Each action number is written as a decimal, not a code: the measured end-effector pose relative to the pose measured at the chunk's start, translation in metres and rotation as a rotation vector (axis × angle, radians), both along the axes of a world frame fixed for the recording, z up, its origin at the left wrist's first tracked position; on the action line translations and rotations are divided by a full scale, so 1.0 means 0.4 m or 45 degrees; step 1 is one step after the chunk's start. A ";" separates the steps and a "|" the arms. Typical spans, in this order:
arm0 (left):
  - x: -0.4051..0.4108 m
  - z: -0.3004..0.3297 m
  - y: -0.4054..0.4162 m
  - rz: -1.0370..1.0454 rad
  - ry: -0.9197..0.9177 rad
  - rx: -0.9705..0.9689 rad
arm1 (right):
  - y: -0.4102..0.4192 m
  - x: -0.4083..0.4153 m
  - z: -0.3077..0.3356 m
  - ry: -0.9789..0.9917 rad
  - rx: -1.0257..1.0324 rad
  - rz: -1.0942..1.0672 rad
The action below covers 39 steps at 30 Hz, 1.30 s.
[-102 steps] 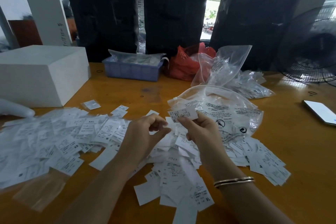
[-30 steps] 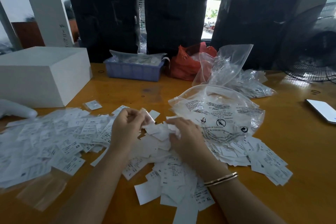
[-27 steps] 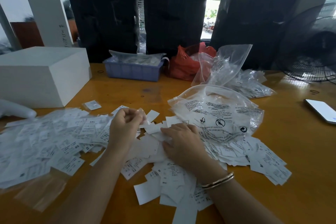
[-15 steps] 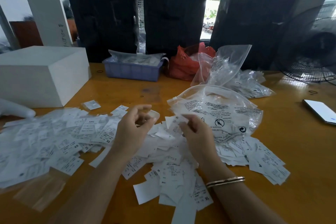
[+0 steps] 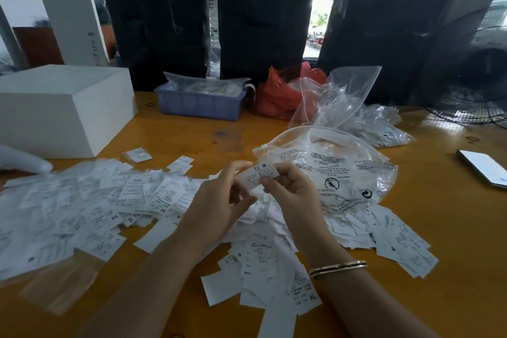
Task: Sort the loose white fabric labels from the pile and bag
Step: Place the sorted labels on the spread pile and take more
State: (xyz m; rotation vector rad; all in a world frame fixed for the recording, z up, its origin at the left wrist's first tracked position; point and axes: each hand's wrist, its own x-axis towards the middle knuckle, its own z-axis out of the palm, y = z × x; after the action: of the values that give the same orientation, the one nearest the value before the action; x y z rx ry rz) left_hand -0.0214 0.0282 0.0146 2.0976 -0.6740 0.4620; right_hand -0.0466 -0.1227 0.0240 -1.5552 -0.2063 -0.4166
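A wide pile of loose white fabric labels [image 5: 82, 208] covers the left and middle of the wooden table [image 5: 452, 228], printed with sizes such as XS and XXL. A clear printed plastic bag [image 5: 340, 170] lies behind more labels on the right. My right hand [image 5: 290, 195] pinches one white label marked M [image 5: 259, 173] above the pile. My left hand [image 5: 219, 206] is raised beside it, fingertips touching the label's left end.
A white box [image 5: 63, 110] stands at the left. A blue basket [image 5: 200, 103], a red bag [image 5: 279, 93] and more clear bags [image 5: 356, 107] sit at the back, before black bundles. A phone [image 5: 482, 164] lies right. A fan [image 5: 472, 77] stands far right.
Both hands dipped into the pile, then rose. My right hand now holds a label marked M, and my left hand has come in against it.
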 end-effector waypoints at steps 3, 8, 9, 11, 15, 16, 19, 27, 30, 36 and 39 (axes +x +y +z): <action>-0.002 -0.001 -0.001 -0.001 -0.018 0.002 | -0.003 0.004 -0.004 -0.061 -0.226 -0.061; -0.003 0.003 0.000 -0.014 0.024 -0.049 | -0.025 0.003 0.002 -0.132 -0.414 -0.148; -0.004 0.004 0.000 -0.016 0.025 -0.065 | -0.029 0.003 0.003 -0.145 -0.446 -0.166; -0.006 0.007 -0.001 -0.020 0.022 -0.098 | -0.036 0.002 0.005 -0.167 -0.489 -0.177; -0.007 0.015 -0.001 -0.029 0.058 -0.209 | -0.047 -0.003 0.009 -0.136 -0.433 -0.097; -0.007 0.019 0.000 -0.030 0.086 -0.251 | -0.049 -0.003 0.011 -0.114 -0.420 -0.085; -0.004 0.024 0.002 -0.068 0.224 -0.383 | -0.049 -0.001 0.008 -0.041 -0.345 -0.059; -0.005 0.020 -0.005 -0.215 0.448 -0.570 | -0.030 0.005 0.003 0.181 0.106 0.024; -0.007 0.026 -0.003 -0.289 0.506 -0.588 | -0.037 0.003 0.002 0.209 0.302 0.017; -0.005 0.025 0.009 -0.231 0.459 -0.605 | -0.070 -0.003 0.033 0.194 0.789 0.215; -0.004 0.026 0.010 -0.242 0.420 -0.547 | -0.086 -0.011 0.041 0.156 0.512 0.221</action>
State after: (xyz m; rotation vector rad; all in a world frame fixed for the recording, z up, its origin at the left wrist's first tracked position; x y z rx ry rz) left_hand -0.0231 0.0321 0.0248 1.6341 -0.5187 0.1311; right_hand -0.0509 -0.1570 0.0405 -1.1522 -0.1501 -0.2089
